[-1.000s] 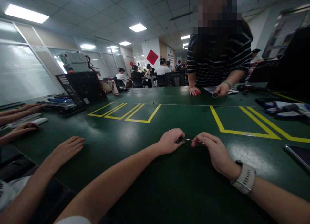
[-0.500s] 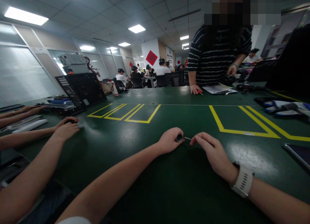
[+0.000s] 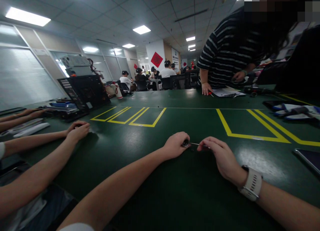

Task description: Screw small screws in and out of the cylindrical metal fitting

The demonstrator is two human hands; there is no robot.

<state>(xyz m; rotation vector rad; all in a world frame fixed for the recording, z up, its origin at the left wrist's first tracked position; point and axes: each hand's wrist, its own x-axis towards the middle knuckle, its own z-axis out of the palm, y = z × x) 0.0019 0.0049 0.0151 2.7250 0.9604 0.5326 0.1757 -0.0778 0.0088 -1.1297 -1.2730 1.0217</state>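
My left hand (image 3: 175,145) is closed around a small dark cylindrical part (image 3: 185,143), whose round, ring-like end faces me. A thin metal rod (image 3: 194,144) spans the gap between my two hands, its left end by the round part. My right hand (image 3: 217,154) pinches the rod's other end between thumb and fingers; whether it has a handle is hidden. Just below the rod, a tiny dark piece (image 3: 192,150) lies on the green table (image 3: 150,177). A pale watch band circles my right wrist.
Yellow tape outlines (image 3: 142,125) mark the table. Another person's hands (image 3: 78,129) work at the left. Across the table a person in a striped shirt leans by a clipboard (image 3: 228,91). A dark tablet-like device (image 3: 308,161) and tools (image 3: 295,111) lie right; a computer case (image 3: 83,92) stands left.
My right hand has shifted slightly right with the rod, which now lies more level. The person opposite has leaned to the right. The neighbour's hands at left have moved right.
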